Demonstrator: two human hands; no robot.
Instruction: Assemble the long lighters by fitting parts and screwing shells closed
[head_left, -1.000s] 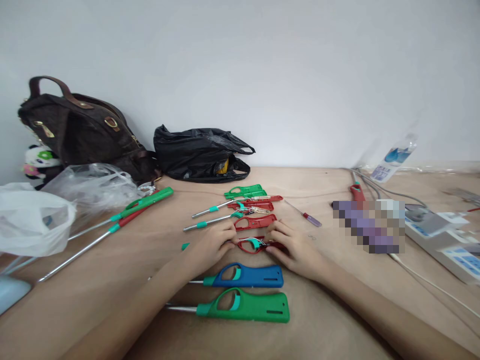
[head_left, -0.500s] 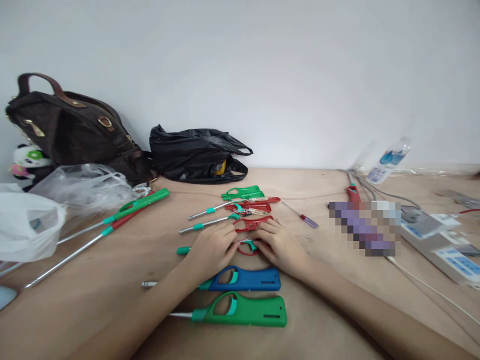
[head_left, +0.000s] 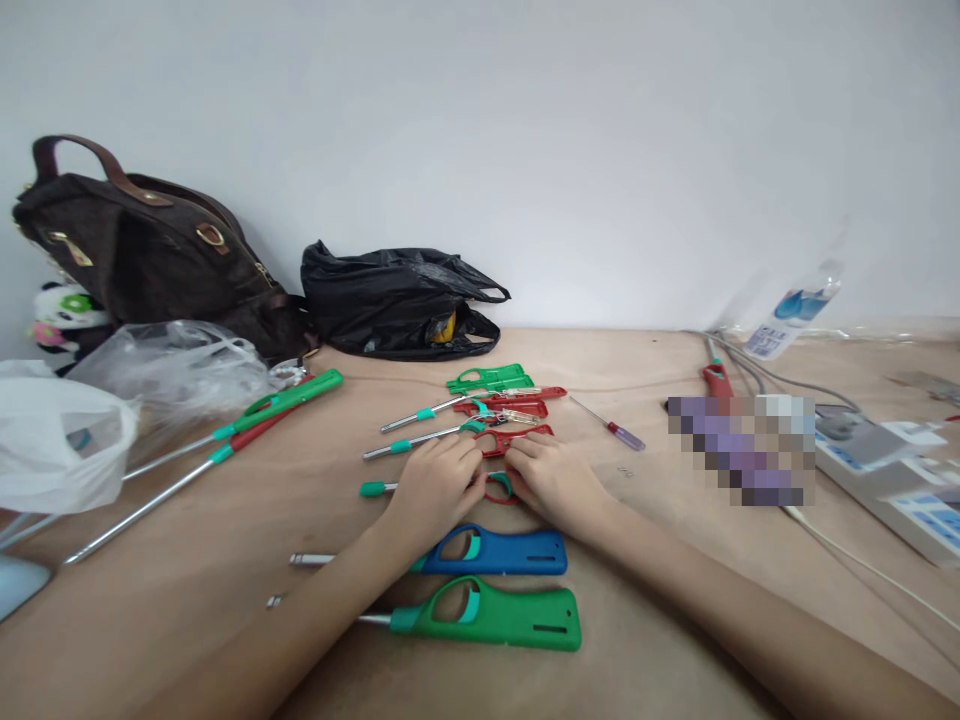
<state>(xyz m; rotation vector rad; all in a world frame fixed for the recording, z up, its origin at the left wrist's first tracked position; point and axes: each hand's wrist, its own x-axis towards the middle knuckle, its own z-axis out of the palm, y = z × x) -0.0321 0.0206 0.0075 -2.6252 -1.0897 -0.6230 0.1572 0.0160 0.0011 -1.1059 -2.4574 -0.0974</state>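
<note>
My left hand point(head_left: 442, 480) and my right hand point(head_left: 559, 485) are closed around the two sides of a red long-necked gas lighter point(head_left: 499, 487). Its teal trigger shows between my fingers, while most of its body is covered. Past my left hand sticks out its metal tube with a teal tip point(head_left: 370, 489). Just beyond my fingertips lies a red casing half point(head_left: 517, 437). Farther back are lighters with bared inner parts point(head_left: 517, 415) and a green casing point(head_left: 491, 379). Nearer me lie a blue lighter point(head_left: 517, 552) and a green lighter point(head_left: 517, 617), my left forearm crossing over their tubes.
A small screwdriver point(head_left: 625, 436) lies right of the casings. Two more lighters point(head_left: 292, 400) rest beside plastic bags point(head_left: 67, 430) at left. Behind stand a dark handbag point(head_left: 180, 260) and a black bag point(head_left: 390, 300). At right are a tilted bottle point(head_left: 795, 310) and a power strip point(head_left: 885, 490).
The view has shifted slightly, so things appear a little higher and farther right. Both hands stay at the red lighter, with only small finger movement.
</note>
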